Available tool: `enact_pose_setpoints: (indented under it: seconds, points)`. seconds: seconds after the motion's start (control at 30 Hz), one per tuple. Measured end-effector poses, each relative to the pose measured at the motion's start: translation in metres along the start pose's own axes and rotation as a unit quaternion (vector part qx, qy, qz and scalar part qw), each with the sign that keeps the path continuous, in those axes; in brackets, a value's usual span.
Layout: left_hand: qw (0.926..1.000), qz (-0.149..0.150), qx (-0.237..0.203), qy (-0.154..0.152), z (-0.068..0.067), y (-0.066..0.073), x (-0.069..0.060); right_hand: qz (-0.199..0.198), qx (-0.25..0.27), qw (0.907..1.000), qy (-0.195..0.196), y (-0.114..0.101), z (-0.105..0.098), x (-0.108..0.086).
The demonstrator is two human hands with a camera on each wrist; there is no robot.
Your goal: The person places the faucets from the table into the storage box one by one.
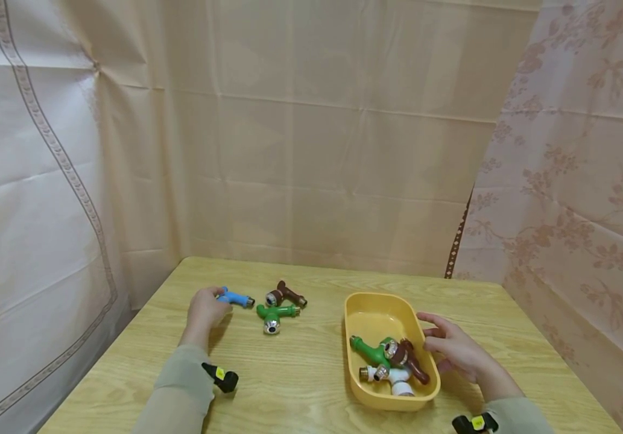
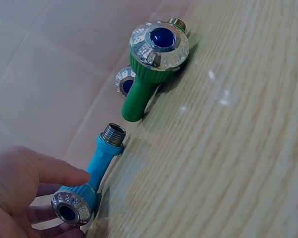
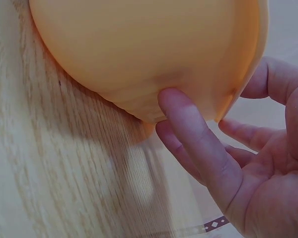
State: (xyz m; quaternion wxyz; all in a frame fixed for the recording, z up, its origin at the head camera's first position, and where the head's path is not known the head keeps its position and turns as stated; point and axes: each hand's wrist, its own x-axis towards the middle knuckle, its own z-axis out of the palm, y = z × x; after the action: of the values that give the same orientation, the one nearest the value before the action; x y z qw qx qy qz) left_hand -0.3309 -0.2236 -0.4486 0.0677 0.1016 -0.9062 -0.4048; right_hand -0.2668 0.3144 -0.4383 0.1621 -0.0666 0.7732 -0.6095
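My left hand (image 1: 206, 308) is at the left of the table, its thumb and fingers around a blue plastic tap (image 1: 240, 299). In the left wrist view, the tap's silvery knob (image 2: 72, 208) lies between the digits and its threaded metal end points away. Just right of it lie a green tap (image 1: 278, 311) and a dark brown tap (image 1: 292, 295). My right hand (image 1: 458, 349) is at the right side of a yellow tub (image 1: 376, 319), fingers spread and loosely bent. In the right wrist view, a digit (image 3: 186, 124) touches the tub's outer wall.
Inside the tub lie a green tap (image 1: 368, 351), a brown tap (image 1: 411, 364) and a white tap (image 1: 398, 378), heaped toward its near end. The wooden table (image 1: 300, 367) is bordered by hanging cloth (image 1: 316, 150) at the back and sides.
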Motion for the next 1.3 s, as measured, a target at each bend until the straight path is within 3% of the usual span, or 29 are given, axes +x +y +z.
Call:
enact_pose_setpoints:
  seconds: [0.4,0.87,1.3]
  points:
    - [1.0,-0.003,0.003,-0.003,0.0009,-0.0038,0.0002,-0.006,-0.002,1.0,-0.005,0.0005,0.0007,-0.0014]
    - [0.9995,0.016,0.014,0.021,0.0014,-0.0057,0.0001,-0.008,-0.004,1.0,-0.001,-0.001,0.0008,-0.0011]
    - [0.9992,0.02,-0.013,0.031,-0.002,-0.0019,-0.0008,-0.008,-0.002,0.9999,-0.007,-0.0013,0.0,-0.0003]
